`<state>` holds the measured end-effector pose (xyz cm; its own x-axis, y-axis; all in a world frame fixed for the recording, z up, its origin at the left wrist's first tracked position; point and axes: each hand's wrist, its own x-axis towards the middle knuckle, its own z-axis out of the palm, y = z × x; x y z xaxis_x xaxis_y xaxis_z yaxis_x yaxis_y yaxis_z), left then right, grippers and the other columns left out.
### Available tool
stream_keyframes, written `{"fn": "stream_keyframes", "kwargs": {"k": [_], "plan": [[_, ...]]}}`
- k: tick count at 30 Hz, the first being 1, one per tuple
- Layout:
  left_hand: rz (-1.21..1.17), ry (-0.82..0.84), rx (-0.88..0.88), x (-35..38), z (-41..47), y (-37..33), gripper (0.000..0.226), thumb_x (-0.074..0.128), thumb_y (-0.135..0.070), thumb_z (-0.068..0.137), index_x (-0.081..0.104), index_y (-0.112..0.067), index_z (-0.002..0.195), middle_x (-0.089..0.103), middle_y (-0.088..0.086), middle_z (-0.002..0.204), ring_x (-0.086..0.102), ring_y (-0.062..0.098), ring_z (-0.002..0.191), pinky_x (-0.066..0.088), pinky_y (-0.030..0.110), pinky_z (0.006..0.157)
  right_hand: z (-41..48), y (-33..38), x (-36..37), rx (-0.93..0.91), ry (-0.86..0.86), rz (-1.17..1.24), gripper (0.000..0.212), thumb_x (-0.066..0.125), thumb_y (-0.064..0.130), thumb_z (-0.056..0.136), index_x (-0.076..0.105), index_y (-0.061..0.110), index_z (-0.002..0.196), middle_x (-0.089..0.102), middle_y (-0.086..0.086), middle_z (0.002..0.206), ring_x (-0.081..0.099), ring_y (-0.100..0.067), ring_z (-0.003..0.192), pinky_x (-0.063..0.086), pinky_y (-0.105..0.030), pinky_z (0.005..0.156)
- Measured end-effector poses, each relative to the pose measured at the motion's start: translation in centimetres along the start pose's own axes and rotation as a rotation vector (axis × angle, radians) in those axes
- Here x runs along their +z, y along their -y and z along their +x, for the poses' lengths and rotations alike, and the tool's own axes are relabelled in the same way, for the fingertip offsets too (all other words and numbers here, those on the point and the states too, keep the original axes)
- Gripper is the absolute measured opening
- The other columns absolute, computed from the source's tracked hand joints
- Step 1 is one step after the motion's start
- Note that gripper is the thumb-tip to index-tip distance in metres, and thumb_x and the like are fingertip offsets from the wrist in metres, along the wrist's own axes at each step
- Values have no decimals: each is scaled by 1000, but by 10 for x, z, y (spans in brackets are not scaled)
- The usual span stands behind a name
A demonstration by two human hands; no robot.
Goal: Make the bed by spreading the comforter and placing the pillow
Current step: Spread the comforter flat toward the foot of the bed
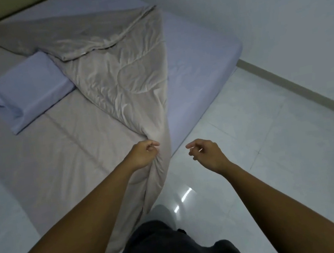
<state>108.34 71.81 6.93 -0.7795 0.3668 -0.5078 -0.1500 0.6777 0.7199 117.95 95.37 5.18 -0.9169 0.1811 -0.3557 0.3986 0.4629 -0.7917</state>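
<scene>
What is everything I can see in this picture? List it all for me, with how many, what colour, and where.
comforter: one, beige, bunched diagonally across the bed, its near corner lifted off the mattress
pillow: one, pale lilac, on the left part of the bed, partly under the comforter's edge
mattress: one, lilac sheet, on the floor against the wall
floor: white glossy tiles, right and near side
wall: pale, behind and right of the bed
dark clothing: on the person, bottom centre
left hand: one, gripping the comforter's corner
right hand: one, empty, fingers loosely curled above the floor
</scene>
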Motion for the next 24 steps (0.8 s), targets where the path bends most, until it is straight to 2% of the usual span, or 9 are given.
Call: {"fn": "stream_keyframes", "kwargs": {"k": [2, 4, 6, 9, 12, 17, 22, 24], "plan": [[-9, -2, -29, 9, 26, -20, 31, 59, -19, 94, 65, -16, 124, 68, 6, 106, 64, 18, 97, 47, 24, 90, 22, -7, -22, -3, 11, 14, 25, 53, 22, 94, 73, 32, 104, 73, 6, 92, 71, -9, 84, 57, -25, 78], [-28, 6, -43, 16, 56, -39, 31, 59, -18, 95, 64, -15, 125, 65, 7, 106, 63, 18, 95, 47, 23, 88, 47, -15, -44, -7, 29, 18, 24, 53, 21, 95, 72, 32, 105, 73, 6, 92, 71, -5, 78, 54, -16, 70], [-41, 10, -55, 22, 89, -59, 31, 58, -17, 96, 64, -14, 126, 64, 8, 112, 63, 21, 100, 49, 27, 94, 74, -22, -70, -12, 49, 12, 22, 54, 21, 98, 72, 29, 107, 73, 6, 94, 71, -2, 76, 50, -8, 63], [-44, 1, -61, 25, 143, -91, 31, 58, -19, 96, 64, -16, 126, 64, 8, 117, 63, 25, 107, 48, 35, 102, 120, -31, -118, 20, 39, -1, 22, 54, 20, 97, 72, 28, 106, 74, 6, 93, 71, -3, 76, 48, -8, 60], [-71, 1, -71, 26, 197, -127, 29, 61, -21, 95, 66, -17, 123, 65, 9, 117, 65, 26, 104, 50, 36, 100, 166, -33, -175, 51, 43, -32, 23, 54, 18, 96, 73, 28, 105, 75, 5, 90, 71, -3, 73, 46, -8, 58], [-124, -29, 14, 38, 283, -207, 24, 63, -19, 93, 70, -16, 115, 70, 10, 110, 67, 22, 102, 54, 41, 94, 246, -32, -266, 29, -53, -31, 24, 55, 18, 95, 71, 34, 102, 75, 7, 83, 72, -3, 72, 47, -8, 58], [-171, -59, 51, 50, 347, -262, 16, 64, -27, 92, 69, -33, 106, 71, 6, 108, 69, 18, 94, 57, 36, 90, 318, -48, -314, -6, 32, -59, 23, 54, 16, 98, 72, 26, 107, 75, 4, 90, 72, -4, 73, 47, -8, 59], [-185, -118, 37, 52, 369, -279, 16, 64, -28, 92, 69, -32, 106, 70, 5, 107, 69, 19, 94, 57, 36, 89, 351, -54, -334, -43, 79, -86, 22, 54, 14, 98, 72, 23, 108, 75, 1, 92, 72, -8, 75, 50, -9, 62]]}}
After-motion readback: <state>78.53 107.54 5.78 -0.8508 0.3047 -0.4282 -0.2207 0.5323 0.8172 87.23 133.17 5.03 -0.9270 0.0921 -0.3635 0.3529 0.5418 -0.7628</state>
